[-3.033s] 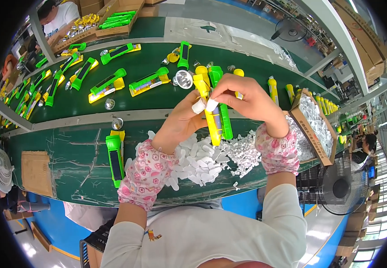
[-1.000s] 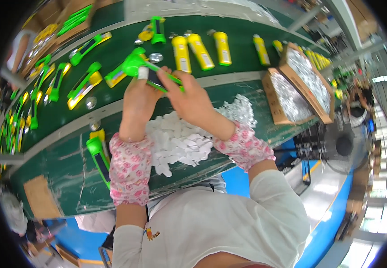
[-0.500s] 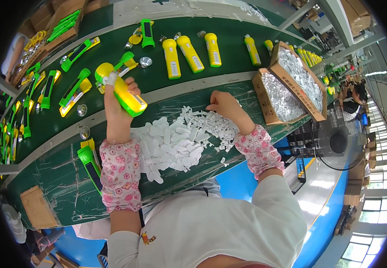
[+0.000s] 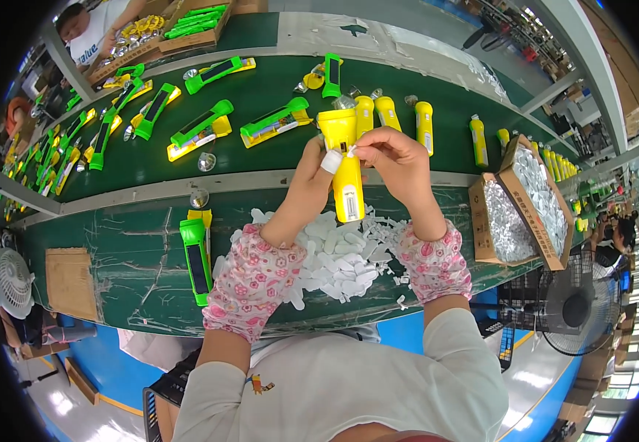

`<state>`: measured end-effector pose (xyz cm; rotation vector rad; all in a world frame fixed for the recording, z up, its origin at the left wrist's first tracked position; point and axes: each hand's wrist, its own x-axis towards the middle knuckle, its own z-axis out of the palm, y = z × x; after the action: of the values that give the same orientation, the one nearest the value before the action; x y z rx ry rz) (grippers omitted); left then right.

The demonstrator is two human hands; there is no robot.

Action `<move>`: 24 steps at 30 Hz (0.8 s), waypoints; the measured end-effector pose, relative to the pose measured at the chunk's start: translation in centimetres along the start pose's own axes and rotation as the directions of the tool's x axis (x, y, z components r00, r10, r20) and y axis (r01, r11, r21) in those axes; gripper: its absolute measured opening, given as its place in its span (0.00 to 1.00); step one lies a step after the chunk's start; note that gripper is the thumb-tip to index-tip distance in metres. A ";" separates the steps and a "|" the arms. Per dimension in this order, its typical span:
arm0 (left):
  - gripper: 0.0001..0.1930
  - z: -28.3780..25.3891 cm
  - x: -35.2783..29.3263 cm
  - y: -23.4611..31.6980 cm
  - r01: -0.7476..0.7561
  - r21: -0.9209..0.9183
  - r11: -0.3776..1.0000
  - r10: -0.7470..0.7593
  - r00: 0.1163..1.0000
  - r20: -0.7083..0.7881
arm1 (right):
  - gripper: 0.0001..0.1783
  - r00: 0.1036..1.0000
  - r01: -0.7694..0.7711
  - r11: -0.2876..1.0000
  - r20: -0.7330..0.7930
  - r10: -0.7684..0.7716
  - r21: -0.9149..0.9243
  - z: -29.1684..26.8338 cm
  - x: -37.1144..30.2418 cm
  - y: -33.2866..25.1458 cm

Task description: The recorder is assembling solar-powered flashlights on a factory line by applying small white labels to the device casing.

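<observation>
Upright over the bench, a yellow flashlight (image 4: 349, 188) has its wide head toward the far side. My left hand (image 4: 306, 184) is closed around its left side, with a white wrap (image 4: 331, 161) on one digit. Thumb and fingertips of my right hand (image 4: 404, 166) pinch a small white piece (image 4: 352, 152) against the flashlight's body, just below the head. Beneath my hands lies a heap of flat oval white pieces (image 4: 340, 269). Small white plastic bits (image 4: 389, 234) are heaped beside it, partly hidden by my right forearm.
A green-and-yellow flashlight shell (image 4: 196, 254) lies left of the heap. Cardboard boxes of white pieces (image 4: 507, 221) stand at right. Beyond a metal rail, flashlight parts (image 4: 200, 131) and yellow flashlights (image 4: 424, 129) line the green conveyor. A fan (image 4: 576, 306) stands right; a person (image 4: 87, 33) sits far left.
My right hand has left the heap of small bits and come up to the flashlight with a white piece. My left hand has brought the flashlight toward the middle and turned it upright. The view has shifted.
</observation>
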<state>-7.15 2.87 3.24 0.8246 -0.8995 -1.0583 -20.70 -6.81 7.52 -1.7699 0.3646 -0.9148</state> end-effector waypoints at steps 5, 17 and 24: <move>0.20 -0.7 0.1 0.2 -0.058 0.130 0.990 0.054 0.998 0.034 | 0.07 0.983 0.179 0.967 0.067 -0.170 -0.179 0.5 0.4 0.3; 0.20 -0.7 -0.3 0.2 0.000 0.246 0.969 -0.013 0.999 0.052 | 0.23 0.998 0.022 0.999 -0.054 -0.024 -0.043 1.6 0.1 2.0; 0.20 -0.1 -0.3 0.2 0.019 0.109 0.994 -0.020 1.000 0.005 | 0.29 0.997 0.041 0.999 -0.072 -0.041 -0.005 2.2 -0.5 2.8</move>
<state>-7.00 3.19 3.31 0.9229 -0.9620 -1.0361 -18.92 -6.07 4.43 -1.7567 0.3778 -1.0101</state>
